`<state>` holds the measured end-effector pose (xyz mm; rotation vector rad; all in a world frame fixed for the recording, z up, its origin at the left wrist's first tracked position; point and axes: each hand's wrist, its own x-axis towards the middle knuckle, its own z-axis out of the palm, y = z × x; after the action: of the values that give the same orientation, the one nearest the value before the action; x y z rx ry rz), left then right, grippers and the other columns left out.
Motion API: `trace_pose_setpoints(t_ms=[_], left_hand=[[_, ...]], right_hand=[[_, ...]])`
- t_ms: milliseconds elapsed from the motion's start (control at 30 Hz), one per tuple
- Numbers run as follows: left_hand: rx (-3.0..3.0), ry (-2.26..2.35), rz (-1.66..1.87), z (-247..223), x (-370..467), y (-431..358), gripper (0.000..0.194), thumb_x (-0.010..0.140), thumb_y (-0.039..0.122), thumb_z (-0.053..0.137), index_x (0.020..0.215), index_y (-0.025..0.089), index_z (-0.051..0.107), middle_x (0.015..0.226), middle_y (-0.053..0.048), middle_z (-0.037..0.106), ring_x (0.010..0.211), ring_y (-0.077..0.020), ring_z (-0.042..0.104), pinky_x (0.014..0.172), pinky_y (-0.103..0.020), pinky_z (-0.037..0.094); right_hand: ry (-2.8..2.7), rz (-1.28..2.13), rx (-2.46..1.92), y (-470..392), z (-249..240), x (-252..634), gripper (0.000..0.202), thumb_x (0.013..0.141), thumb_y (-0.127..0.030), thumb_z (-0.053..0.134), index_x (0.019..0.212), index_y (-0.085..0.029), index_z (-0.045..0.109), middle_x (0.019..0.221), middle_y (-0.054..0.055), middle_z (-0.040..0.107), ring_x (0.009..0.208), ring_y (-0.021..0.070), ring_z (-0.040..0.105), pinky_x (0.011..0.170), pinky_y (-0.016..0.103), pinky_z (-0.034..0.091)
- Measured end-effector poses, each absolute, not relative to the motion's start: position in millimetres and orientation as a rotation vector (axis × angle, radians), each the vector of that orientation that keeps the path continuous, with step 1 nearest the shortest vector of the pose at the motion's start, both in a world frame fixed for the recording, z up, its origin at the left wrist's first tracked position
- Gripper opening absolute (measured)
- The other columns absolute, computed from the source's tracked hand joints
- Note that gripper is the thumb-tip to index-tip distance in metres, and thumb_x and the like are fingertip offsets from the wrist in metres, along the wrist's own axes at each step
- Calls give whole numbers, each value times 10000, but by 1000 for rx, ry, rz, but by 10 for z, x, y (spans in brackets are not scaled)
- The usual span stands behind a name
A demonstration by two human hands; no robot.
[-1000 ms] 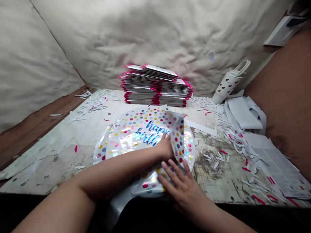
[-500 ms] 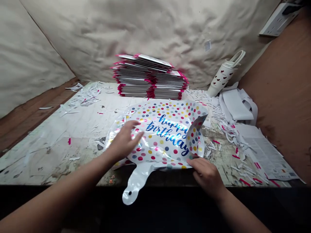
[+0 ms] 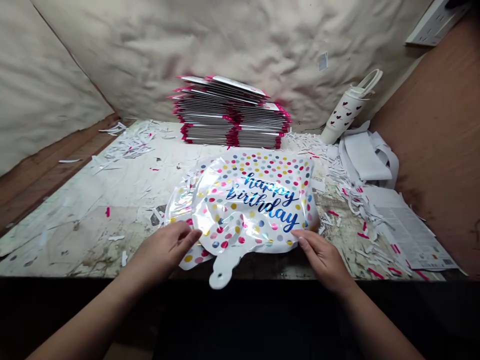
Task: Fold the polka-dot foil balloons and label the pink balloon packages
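A flat foil balloon (image 3: 258, 220) with coloured dots and blue "happy birthday" lettering lies over another dotted foil balloon (image 3: 178, 205), which shows at the left. Its white tail (image 3: 221, 272) hangs toward the table's front edge. My right hand (image 3: 322, 257) pinches the lower right edge between thumb and fingers. At the lower left edge, my left hand (image 3: 168, 250) is closed, thumb against curled fingers, on the top balloon's rim. How much of the film lies between those fingers is partly hidden.
Behind the balloons stands a tall stack of pink-edged flat packs (image 3: 230, 115). A white tumbler with hearts (image 3: 345, 115) leans at the back right, beside curled white paper strips (image 3: 369, 157). Paper scraps (image 3: 131, 145) litter the table (image 3: 82, 235), and a printed sheet (image 3: 420, 240) lies at right.
My left hand has come down and left from the balloon's surface to its lower edge. The folded right corner has opened out flat, and the tail has moved up and right.
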<state>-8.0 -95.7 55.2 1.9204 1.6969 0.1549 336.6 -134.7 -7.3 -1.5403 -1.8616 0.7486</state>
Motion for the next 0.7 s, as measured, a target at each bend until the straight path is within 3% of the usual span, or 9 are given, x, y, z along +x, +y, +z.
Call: trace_pose_setpoints(t_ms=[67, 167, 300, 433, 500, 567, 633, 700], left_hand=[[1994, 1448, -1, 569, -81, -1014, 491, 820, 589, 364, 758, 191, 644, 805, -61, 636, 803, -235, 590, 759, -331, 460], [1909, 1075, 98, 572, 117, -1142, 330, 783, 457, 532, 997, 232, 643, 1037, -38, 636, 959, -219, 576, 849, -279, 441], [1644, 1076, 393, 543, 484, -1168, 434, 769, 356, 587, 1173, 203, 544, 1131, -46, 615, 989, -217, 578, 841, -275, 455], [1639, 986, 385, 512, 498, -1047, 274, 763, 353, 598, 962, 169, 638, 943, -35, 664, 844, -202, 607, 727, -255, 473], [1825, 799, 277, 499, 399, -1019, 147, 790, 271, 555, 780, 168, 659, 782, -28, 648, 765, -174, 595, 703, -239, 452], [2003, 671, 219, 486, 303, -1029, 168, 792, 169, 504, 693, 172, 640, 706, -23, 611, 734, -153, 573, 704, -227, 432], [2050, 683, 219, 472, 246, -1062, 196, 787, 108, 455, 763, 186, 634, 748, -18, 618, 747, -142, 573, 708, -212, 430], [2005, 774, 244, 457, 227, -1089, 291, 789, 86, 430, 975, 216, 612, 921, -18, 643, 824, -144, 591, 744, -208, 443]], right_hand=[[-1929, 713, -1562, -1363, -99, 3379, 299, 909, -327, 412, 1101, -228, 619, 1150, 53, 621, 1104, 197, 540, 978, 377, 412], [-2031, 666, -1574, -1352, -97, 3342, 252, 891, -317, 440, 972, -211, 655, 1092, 68, 640, 1048, 214, 567, 930, 377, 437], [-2052, 582, -1536, -1307, -85, 3259, 218, 893, -289, 424, 854, -192, 615, 911, 67, 647, 885, 191, 597, 804, 320, 473], [-1930, 408, -1675, -1234, -106, 3342, 223, 898, -324, 401, 806, -194, 557, 807, 59, 616, 768, 193, 586, 710, 312, 458], [-1788, 360, -1792, -1186, -95, 3437, 226, 893, -355, 402, 806, -197, 537, 790, 56, 614, 744, 197, 586, 691, 312, 451], [-1740, 454, -1833, -1150, -36, 3512, 253, 895, -392, 389, 800, -201, 524, 754, 43, 612, 707, 188, 582, 659, 300, 450], [-1860, 592, -1795, -1137, 75, 3531, 296, 898, -424, 373, 777, -204, 529, 741, 35, 613, 702, 182, 575, 656, 296, 449], [-2064, 619, -1729, -1143, 207, 3500, 289, 870, -449, 423, 816, -203, 566, 810, 43, 629, 779, 198, 573, 713, 316, 449]])
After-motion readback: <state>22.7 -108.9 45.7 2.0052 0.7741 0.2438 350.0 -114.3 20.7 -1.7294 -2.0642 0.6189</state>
